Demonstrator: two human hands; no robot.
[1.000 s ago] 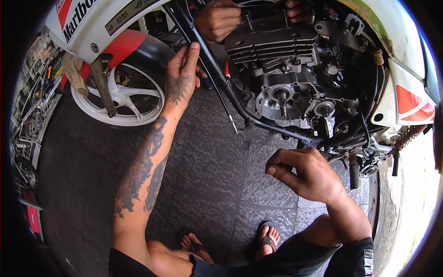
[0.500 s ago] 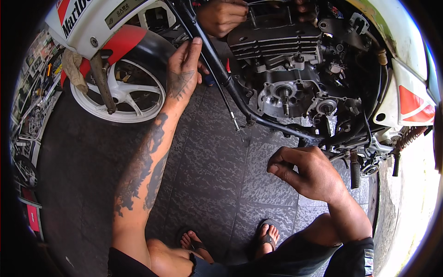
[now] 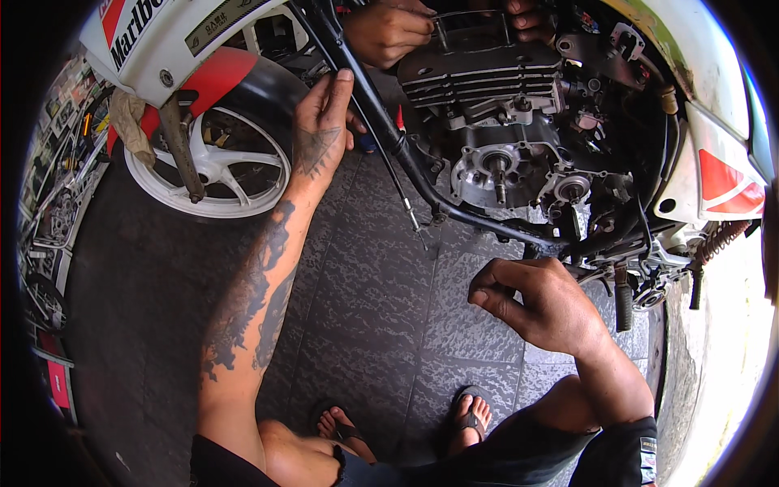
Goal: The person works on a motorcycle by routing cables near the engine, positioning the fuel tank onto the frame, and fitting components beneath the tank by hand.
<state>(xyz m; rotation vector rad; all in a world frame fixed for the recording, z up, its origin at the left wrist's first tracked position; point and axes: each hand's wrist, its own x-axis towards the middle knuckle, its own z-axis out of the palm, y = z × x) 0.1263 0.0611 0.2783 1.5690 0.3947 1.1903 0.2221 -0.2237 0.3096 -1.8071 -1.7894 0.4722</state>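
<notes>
My left hand is closed around the black frame tube of a motorcycle, thumb along its near side. Some of its fingers are hidden behind the palm. Lower right, my right hand hangs in front of the lower frame with its fingers curled in and nothing visible in them. The opened engine has a finned cylinder on top. Across it, another person's two hands, one at the left and one at the right, hold a thin dark piece by the upright studs.
A white front wheel with a red and black fender stands at the left. A cable dangles beside the frame tube. Footrests and a spring stick out at the lower right. My sandalled feet stand on dark tiles.
The other person's hands have shifted slightly, and the right one shows more of its fingers by the studs. My own two hands stay where they were.
</notes>
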